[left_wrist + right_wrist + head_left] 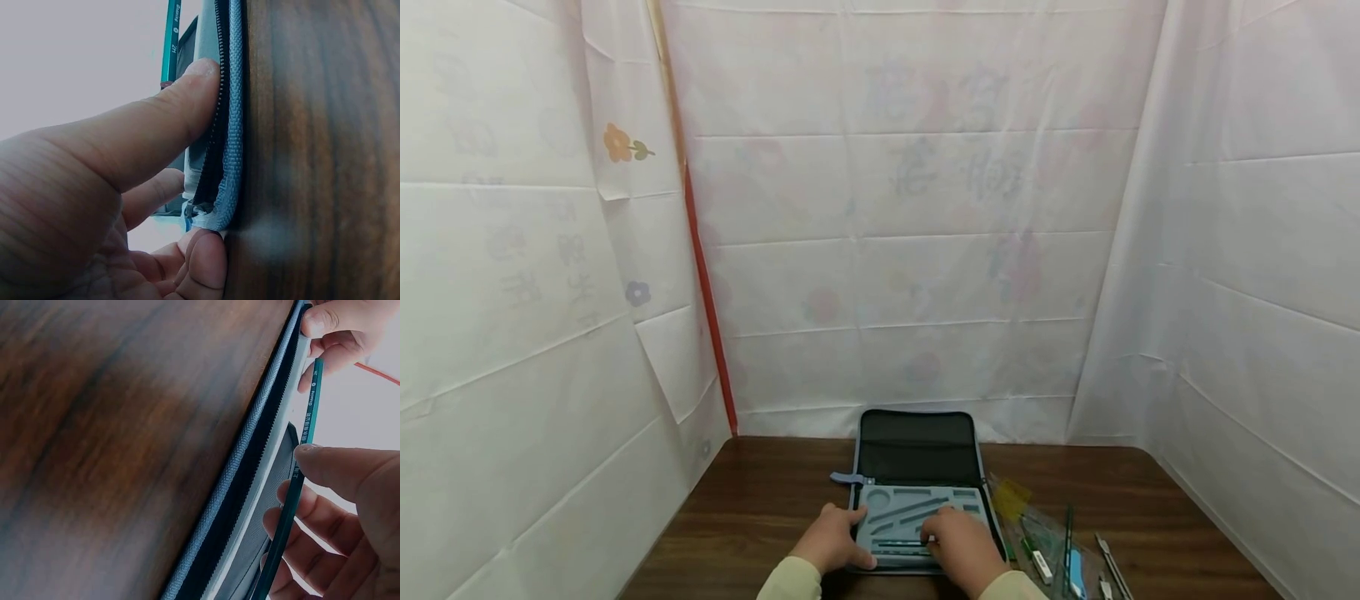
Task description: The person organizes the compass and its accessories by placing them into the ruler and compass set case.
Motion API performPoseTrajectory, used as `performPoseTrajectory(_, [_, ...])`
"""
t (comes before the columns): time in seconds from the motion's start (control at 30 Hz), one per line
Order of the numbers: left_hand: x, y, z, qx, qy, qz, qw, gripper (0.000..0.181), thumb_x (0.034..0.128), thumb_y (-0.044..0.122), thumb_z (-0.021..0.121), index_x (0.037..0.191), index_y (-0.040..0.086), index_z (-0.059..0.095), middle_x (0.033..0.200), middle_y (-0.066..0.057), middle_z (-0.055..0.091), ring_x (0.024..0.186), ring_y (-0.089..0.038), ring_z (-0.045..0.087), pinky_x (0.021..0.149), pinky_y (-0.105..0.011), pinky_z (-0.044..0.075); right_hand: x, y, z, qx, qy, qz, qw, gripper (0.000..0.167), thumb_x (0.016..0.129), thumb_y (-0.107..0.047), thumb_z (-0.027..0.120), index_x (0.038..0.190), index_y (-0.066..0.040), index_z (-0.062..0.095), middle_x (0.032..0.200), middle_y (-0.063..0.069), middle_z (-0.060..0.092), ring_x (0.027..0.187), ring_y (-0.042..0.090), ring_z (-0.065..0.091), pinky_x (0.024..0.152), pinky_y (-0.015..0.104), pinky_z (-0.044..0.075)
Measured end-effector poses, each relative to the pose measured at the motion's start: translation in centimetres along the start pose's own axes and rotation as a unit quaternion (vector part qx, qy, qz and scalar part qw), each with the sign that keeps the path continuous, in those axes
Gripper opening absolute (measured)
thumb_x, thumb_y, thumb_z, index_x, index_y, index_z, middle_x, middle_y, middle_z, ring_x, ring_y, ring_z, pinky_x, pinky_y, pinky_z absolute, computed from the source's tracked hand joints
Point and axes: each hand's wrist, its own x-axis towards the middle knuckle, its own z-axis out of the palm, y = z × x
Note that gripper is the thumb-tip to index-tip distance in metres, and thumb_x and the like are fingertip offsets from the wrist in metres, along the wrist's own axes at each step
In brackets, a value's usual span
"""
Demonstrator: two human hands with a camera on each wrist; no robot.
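Observation:
An unzipped case [917,450] lies flat with its dark lid folded back and a grey-blue slotted tray [880,485] inside. My left hand [831,537] grips the case's left side; in the left wrist view its thumb presses the tray edge beside the zipper [219,112], fingers curled near the corner. Over the tray, my right hand [958,546] pinches a dark green pencil [290,506] between thumb and fingers. That pencil appears raised above the tray edge in the right wrist view. Slim dark pieces [901,552] lie across the tray's front part.
Right of the case are clear plastic packaging [1033,527] with a yellow piece [1011,498], a white eraser-like block [1041,567], a blue item [1077,573], a dark green pencil-like stick [1068,533] and a metal compass-like tool [1112,567]. White sheets surround the wooden table [760,475].

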Motion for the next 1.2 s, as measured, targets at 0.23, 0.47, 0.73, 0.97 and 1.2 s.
performPoseTrajectory(0.23, [-0.1,0.1,-0.1,-0.004,-0.004,-0.004,1.0,0.083,0.0745,0.025,0.099,0.148,0.009,0.064,0.14,-0.038,0.049,0.119,-0.046,0.062,0.097,-0.062,0.054,0.2,0.0,0.2,0.018,-0.007,0.005,0.9998,0.011,0.091,-0.012,0.083,0.092,-0.023,0.083,0.086,-0.011,0.07,0.076,0.005,0.063,0.065,0.03,0.056])
performPoseTrajectory(0.47, [-0.3,0.1,-0.1,-0.004,0.003,0.001,1.0,0.083,0.0747,0.025,0.099,0.148,0.009,0.064,0.138,-0.037,0.05,0.116,-0.042,0.063,0.096,-0.061,0.054,0.4,-0.1,0.5,0.023,-0.017,0.015,0.9995,0.012,0.09,-0.012,0.084,0.091,-0.023,0.083,0.087,-0.011,0.072,0.077,0.005,0.064,0.066,0.03,0.057])
performPoseTrajectory(0.73, [-0.2,0.0,-0.1,-0.008,-0.004,0.004,1.0,0.083,0.0752,0.025,0.099,0.148,0.009,0.063,0.138,-0.036,0.05,0.113,-0.04,0.063,0.092,-0.059,0.055,0.7,0.0,0.8,0.043,-0.034,0.019,0.9983,0.013,0.092,-0.01,0.081,0.091,-0.023,0.084,0.088,-0.009,0.076,0.078,0.005,0.066,0.068,0.03,0.058])
performPoseTrajectory(0.97, [-0.2,0.0,-0.1,-0.007,-0.003,0.005,1.0,0.083,0.0754,0.026,0.098,0.149,0.009,0.063,0.138,-0.037,0.05,0.114,-0.042,0.064,0.092,-0.059,0.055,0.7,-0.1,1.0,0.039,-0.025,0.008,0.9989,0.025,0.096,-0.007,0.077,0.077,-0.023,0.079,0.071,-0.013,0.068,0.063,0.002,0.056,0.058,0.028,0.047])
performPoseTrajectory(1.2, [-0.3,0.2,-0.1,-0.004,-0.002,0.004,1.0,0.084,0.0745,0.026,0.099,0.148,0.008,0.063,0.136,-0.035,0.051,0.112,-0.04,0.063,0.094,-0.06,0.054,1.2,-0.1,1.2,0.043,-0.044,0.038,0.9973,0.014,0.093,-0.009,0.08,0.088,-0.022,0.08,0.087,-0.011,0.075,0.075,0.004,0.066,0.066,0.033,0.058])
